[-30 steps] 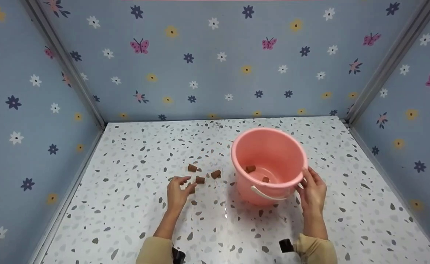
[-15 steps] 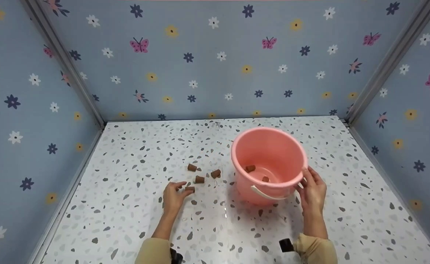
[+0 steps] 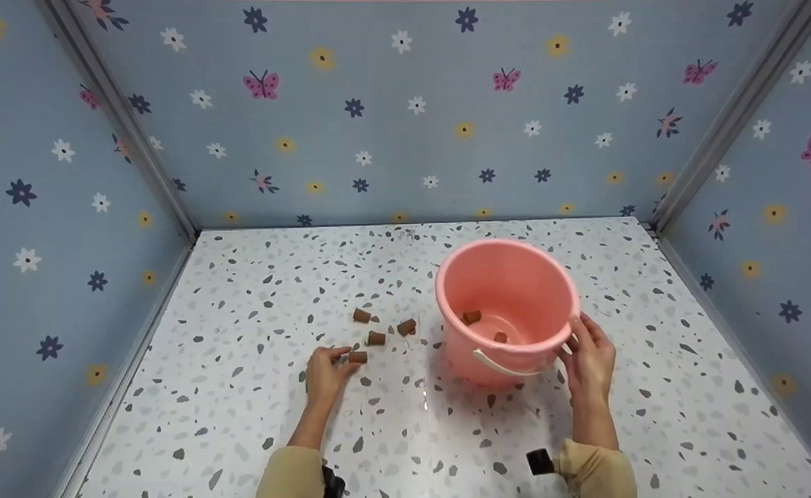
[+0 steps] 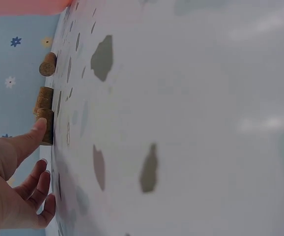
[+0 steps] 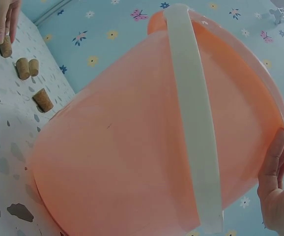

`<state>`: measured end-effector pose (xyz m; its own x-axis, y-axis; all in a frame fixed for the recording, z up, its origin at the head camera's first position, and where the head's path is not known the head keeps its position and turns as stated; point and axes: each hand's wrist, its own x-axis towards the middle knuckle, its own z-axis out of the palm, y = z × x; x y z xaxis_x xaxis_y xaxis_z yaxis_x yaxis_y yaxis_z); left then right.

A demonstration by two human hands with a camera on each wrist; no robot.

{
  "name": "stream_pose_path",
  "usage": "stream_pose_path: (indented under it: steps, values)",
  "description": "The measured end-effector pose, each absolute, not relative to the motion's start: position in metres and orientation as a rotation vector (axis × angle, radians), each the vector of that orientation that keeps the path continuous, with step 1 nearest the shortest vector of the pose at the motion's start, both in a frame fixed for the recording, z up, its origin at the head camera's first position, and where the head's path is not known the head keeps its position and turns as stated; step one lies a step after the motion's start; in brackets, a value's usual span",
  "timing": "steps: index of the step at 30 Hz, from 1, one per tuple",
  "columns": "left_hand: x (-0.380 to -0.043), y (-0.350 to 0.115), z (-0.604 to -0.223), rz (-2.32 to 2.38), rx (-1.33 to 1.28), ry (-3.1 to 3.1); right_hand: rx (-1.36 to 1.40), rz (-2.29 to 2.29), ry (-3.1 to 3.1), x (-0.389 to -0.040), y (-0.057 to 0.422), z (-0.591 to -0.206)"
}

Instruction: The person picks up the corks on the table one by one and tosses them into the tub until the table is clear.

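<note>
My left hand [image 3: 327, 375] pinches a brown cork [image 3: 359, 357] on the speckled tabletop, with thumb and fingertips at its sides. In the left wrist view the thumb [image 4: 36, 132] lies against that cork, and the other fingers curl below. Three more corks lie just beyond: one nearest [image 3: 376, 338], one farther back [image 3: 361, 315] and one toward the bucket [image 3: 406, 327]. The pink bucket [image 3: 478, 363] stands right of them, with two corks inside, one at its left wall [image 3: 472, 317] and another on its floor [image 3: 500, 337]. My right hand [image 3: 590, 360] grips the bucket's rim at the right.
The bucket's white handle [image 3: 505, 368] hangs down at its front. Blue flowered panels [image 3: 391, 138] enclose the speckled tabletop [image 3: 239, 387] at the back and both sides. A small black device [image 3: 540, 462] is at the right sleeve.
My left hand has moved slightly left and toward me, and its thumb and fingertips have come round the nearest cork. The right hand and the bucket have stayed put.
</note>
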<state>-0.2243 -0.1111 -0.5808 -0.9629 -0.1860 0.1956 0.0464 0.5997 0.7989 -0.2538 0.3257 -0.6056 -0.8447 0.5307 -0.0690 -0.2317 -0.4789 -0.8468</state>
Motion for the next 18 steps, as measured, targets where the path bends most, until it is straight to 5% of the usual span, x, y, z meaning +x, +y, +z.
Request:
stream_pose_path:
  steps: [18]
  values:
    - [-0.2254, -0.1116, -0.5793, -1.36, 0.177, -2.564, -0.46, 2.336, -1.241, -0.2579, 0.328, -0.6099]
